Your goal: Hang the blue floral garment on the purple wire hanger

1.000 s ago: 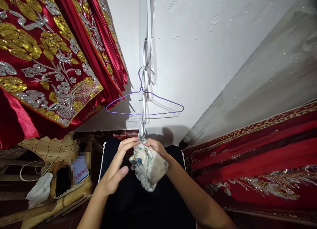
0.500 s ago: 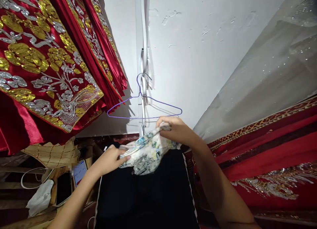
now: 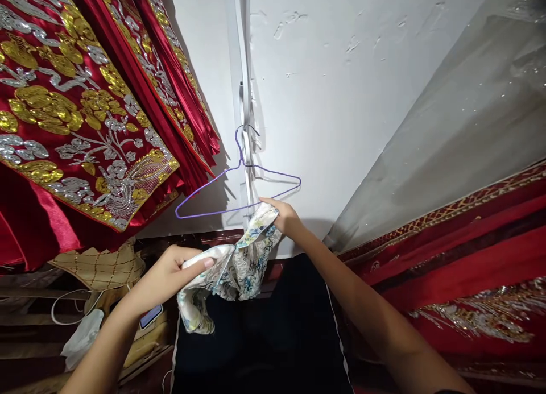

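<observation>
A white floral garment with blue, yellow and grey print is stretched between my two hands, bunched and gathered in the middle. My left hand grips its left end, thumb on top, with a short flap hanging below. Higher up, my right hand pinches the right end close to the lower bar of a purple wire hanger. The hanger hangs tilted from a white strip on the wall, its left corner lower. Whether the right fingers touch the hanger, I cannot tell.
Red garments with gold and silver embroidery hang at left. A sheer plastic sheet and red beaded cloth are at right. Lower left are a phone, a white cable and a crumpled white bag.
The garment has been spread wider, its right end raised and its left end moved left. My left hand shifted left. The hanger has tilted, its right corner rising.
</observation>
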`<state>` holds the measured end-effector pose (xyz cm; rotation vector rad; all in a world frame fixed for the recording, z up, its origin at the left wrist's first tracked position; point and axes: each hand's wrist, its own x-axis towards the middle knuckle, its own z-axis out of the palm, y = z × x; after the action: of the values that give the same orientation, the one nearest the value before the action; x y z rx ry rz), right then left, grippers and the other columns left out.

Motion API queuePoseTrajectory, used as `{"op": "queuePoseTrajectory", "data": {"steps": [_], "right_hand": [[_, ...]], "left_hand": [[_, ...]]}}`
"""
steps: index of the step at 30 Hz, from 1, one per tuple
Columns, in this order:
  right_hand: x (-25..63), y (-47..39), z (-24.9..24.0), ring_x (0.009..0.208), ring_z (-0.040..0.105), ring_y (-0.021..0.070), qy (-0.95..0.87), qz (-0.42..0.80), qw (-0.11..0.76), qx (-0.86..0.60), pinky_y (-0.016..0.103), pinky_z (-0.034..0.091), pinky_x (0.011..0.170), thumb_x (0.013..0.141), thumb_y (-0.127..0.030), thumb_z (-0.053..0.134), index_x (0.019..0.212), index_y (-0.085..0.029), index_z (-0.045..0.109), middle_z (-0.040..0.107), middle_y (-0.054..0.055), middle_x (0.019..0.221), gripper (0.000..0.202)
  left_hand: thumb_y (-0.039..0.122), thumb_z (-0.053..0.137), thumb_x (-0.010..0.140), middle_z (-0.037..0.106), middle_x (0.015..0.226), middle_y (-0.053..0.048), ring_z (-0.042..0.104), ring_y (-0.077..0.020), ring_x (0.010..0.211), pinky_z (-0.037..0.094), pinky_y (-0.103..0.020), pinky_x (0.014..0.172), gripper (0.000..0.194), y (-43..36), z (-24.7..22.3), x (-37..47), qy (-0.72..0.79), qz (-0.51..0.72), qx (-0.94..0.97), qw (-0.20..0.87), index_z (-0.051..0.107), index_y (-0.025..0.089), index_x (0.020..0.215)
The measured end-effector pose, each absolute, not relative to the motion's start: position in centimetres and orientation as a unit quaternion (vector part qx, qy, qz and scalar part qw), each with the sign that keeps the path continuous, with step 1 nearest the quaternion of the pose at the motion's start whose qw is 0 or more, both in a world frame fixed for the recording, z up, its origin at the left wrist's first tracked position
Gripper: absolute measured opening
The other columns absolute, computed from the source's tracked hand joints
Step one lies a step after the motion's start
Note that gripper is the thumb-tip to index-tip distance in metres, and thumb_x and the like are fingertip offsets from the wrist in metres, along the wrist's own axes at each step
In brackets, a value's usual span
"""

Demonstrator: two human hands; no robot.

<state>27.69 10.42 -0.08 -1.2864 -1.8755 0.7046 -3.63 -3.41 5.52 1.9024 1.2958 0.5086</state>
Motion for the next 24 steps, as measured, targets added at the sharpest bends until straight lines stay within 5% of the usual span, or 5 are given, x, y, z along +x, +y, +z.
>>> {"op": "queuePoseTrajectory", "data": {"steps": [4,7,9,12,24], "right_hand": [[28.6,10.0,0.5,0.076,0.061,0.0208,-0.748,0.264,0.345,-0.502,0.027,0.041,0.065,0.068,-0.016,0.054,0.089,-0.02,0.072,0.07,0.001,0.078,0.028],[29.6,9.2,1.2,0.066,0.052,0.0164,-0.755,0.255,0.321,-0.511,0.025,0.035,0.059,0.065,-0.015,0.052,0.075,-0.02,0.064,0.061,-0.002,0.066,0.016],[30.1,8.8,1.4,0.063,0.049,0.0151,-0.75,0.282,0.327,-0.501,0.025,0.033,0.058,0.064,-0.014,0.05,0.073,-0.02,0.061,0.057,-0.002,0.065,0.016],[30.6,8.3,1.3,0.064,0.049,0.015,-0.754,0.31,0.336,-0.471,0.025,0.034,0.058,0.063,-0.013,0.049,0.077,-0.02,0.063,0.059,-0.002,0.068,0.021],[30.0,7.0,1.7,0.073,0.06,0.0171,-0.796,0.289,0.303,-0.436,0.025,0.039,0.064,0.065,-0.007,0.047,0.088,-0.022,0.071,0.07,-0.001,0.077,0.036]], "left_hand": [[0.051,0.058,0.088,0.056,0.063,-0.002,0.049,-0.0157,0.059,0.032,-0.026,0.056,0.042,-1.3,3.7,-5.5,0.578,-0.017,0.764,0.286,0.056,0.018,0.063],[0.036,0.051,0.089,0.075,0.097,-0.01,0.069,-0.0285,0.089,0.048,-0.034,0.078,0.028,0.8,2.5,-6.9,0.619,-0.038,0.763,0.184,0.074,0.02,0.092],[0.033,0.044,0.091,0.07,0.126,-0.013,0.065,-0.0331,0.116,0.048,-0.042,0.097,0.039,2.1,2.4,-7.5,0.613,0.025,0.78,0.126,0.073,0.021,0.114],[0.039,0.04,0.094,0.057,0.146,-0.013,0.052,-0.0328,0.137,0.04,-0.044,0.113,0.043,3.5,2.9,-8.0,0.569,0.133,0.806,0.089,0.074,0.018,0.11],[0.034,0.05,0.092,0.058,0.143,-0.012,0.053,-0.0301,0.135,0.039,-0.044,0.115,0.023,3.4,6.5,-6.5,0.517,0.325,0.791,0.044,0.067,0.018,0.091]]}}
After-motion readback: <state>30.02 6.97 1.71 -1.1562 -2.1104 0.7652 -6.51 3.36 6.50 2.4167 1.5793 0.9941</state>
